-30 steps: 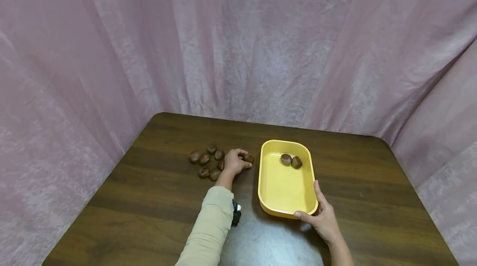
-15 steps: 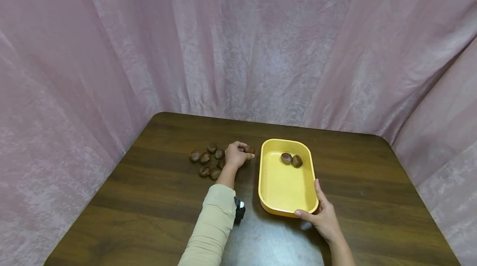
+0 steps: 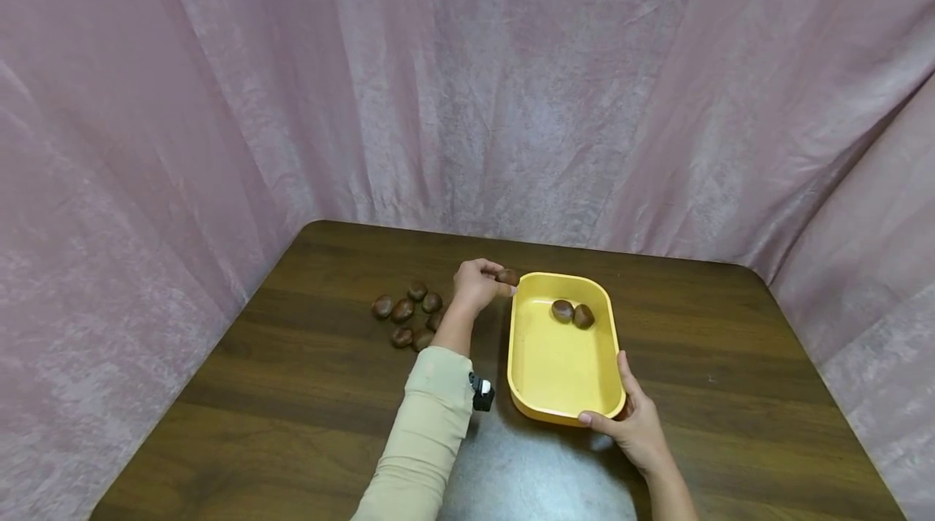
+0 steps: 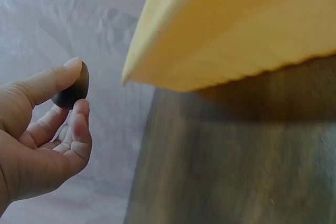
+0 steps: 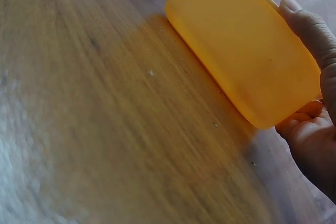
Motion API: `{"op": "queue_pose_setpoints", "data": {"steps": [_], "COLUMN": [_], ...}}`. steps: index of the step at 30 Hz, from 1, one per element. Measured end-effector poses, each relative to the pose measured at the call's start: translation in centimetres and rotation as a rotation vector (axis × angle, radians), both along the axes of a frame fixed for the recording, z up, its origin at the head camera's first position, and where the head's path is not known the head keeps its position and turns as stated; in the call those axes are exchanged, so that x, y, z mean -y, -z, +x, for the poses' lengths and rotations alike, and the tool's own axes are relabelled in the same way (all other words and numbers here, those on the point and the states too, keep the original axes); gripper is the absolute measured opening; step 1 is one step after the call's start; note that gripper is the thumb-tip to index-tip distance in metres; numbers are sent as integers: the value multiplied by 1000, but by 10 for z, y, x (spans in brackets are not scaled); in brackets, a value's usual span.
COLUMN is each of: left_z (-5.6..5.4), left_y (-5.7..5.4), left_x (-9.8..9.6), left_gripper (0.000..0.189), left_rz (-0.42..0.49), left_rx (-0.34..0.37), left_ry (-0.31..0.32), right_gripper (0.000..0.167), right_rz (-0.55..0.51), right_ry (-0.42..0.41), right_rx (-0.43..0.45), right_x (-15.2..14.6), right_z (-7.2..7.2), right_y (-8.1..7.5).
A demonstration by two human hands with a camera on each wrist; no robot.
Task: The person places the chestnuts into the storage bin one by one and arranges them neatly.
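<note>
Between thumb and fingers my left hand point(image 3: 478, 287) pinches a brown chestnut point(image 3: 507, 277), held up at the far left corner of a yellow plastic tub point(image 3: 513, 359). The left wrist view shows the same chestnut point(image 4: 79, 90) at the fingertips, apart from the tub's wall point(image 4: 210, 35). My right hand point(image 3: 637, 429) holds the tub by its near right corner, thumb point(image 5: 307, 24) on the rim and the other fingers around the outside. Two chestnuts point(image 3: 573, 313) lie side by side inside the tub toward its far end.
Several loose chestnuts point(image 3: 402, 310) lie in a cluster on the dark wooden table point(image 3: 292, 391), left of the left forearm. Pink velvet curtains point(image 3: 526, 99) hang around the table's far and side edges. A small black camera point(image 3: 482, 393) sits on the left wrist.
My left hand has lifted the chestnut and carried it away from the cluster, forward and right to the tub's far left corner. The right hand and tub have stayed nearly still.
</note>
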State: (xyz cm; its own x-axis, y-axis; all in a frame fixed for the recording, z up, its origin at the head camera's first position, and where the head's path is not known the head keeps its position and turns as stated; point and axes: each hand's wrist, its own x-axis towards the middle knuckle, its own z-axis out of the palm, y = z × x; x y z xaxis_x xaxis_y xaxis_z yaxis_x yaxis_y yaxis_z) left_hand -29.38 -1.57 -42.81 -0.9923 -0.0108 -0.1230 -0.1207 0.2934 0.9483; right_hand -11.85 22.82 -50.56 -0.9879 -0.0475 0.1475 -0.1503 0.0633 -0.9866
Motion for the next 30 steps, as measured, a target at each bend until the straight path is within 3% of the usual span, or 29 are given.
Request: {"op": "queue_pose_setpoints", "data": {"steps": [8, 15, 30], "left_z": [-4, -4, -5], "left_y": [-14, -19, -6], "left_x": [-14, -32, -62], "left_gripper": [35, 34, 26], "left_rz": [-5, 7, -100], "left_rx": [-23, -21, 61], "left_ry": [34, 54, 96], "right_gripper": [110, 110, 110], "right_rz": [11, 0, -26], "right_ry": [6, 4, -8], "right_rx": [-4, -4, -15], "right_x": [0, -1, -1], "right_z": [0, 2, 2], "right_y": [-1, -2, 0]}}
